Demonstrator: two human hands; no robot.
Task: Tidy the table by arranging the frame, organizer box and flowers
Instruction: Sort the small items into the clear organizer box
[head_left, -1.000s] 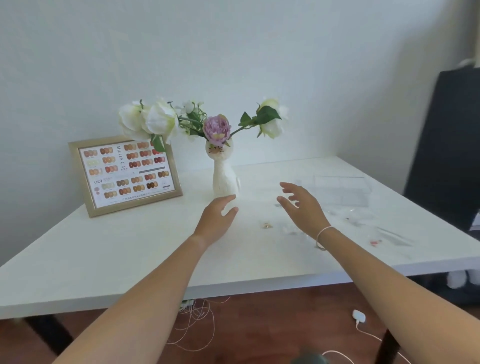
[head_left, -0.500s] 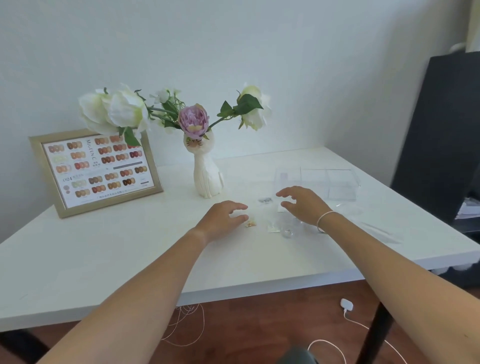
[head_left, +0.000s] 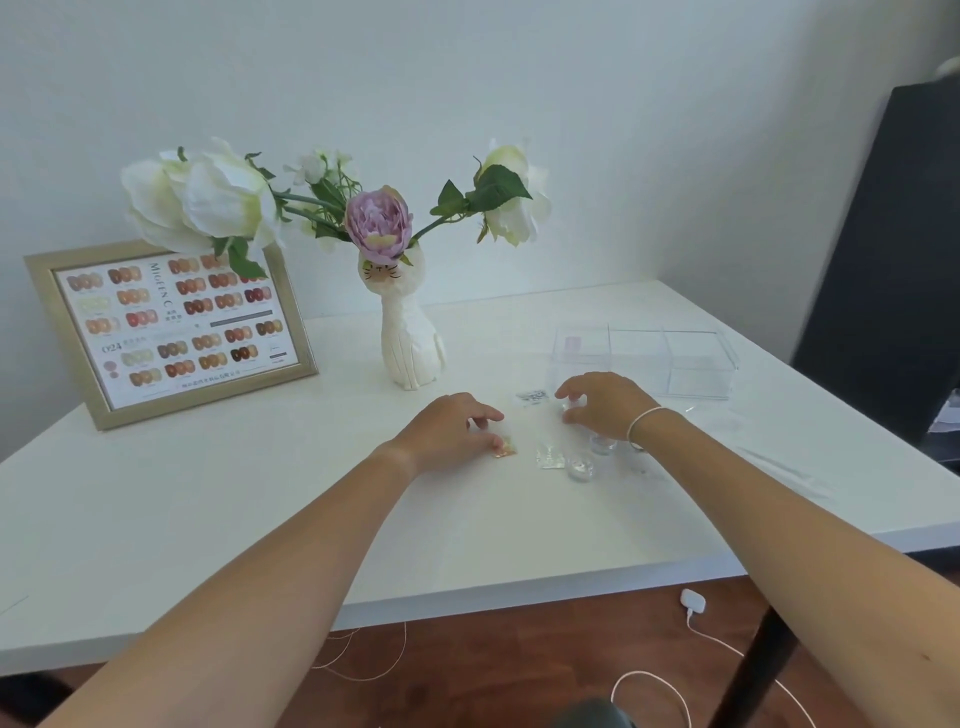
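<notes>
A home nail-art desk in a room corner. A white table (head_left: 156, 519) stands against plain walls on a wood floor, with a framed nail-colour swatch chart (head_left: 171, 332) near its rear left corner, artificial flowers (head_left: 332, 208) in a cat-shaped vase (head_left: 410, 338) at its rear middle, and a clear compartmented organizer box (head_left: 644, 361) toward its right edge. White charging cables (head_left: 691, 623) lie on the floor.

Soft, even daylight with faint shadows washes out the glossy white rectangular table (head_left: 208, 519), edges bowing from wide-angle distortion, detail slightly soft.
</notes>
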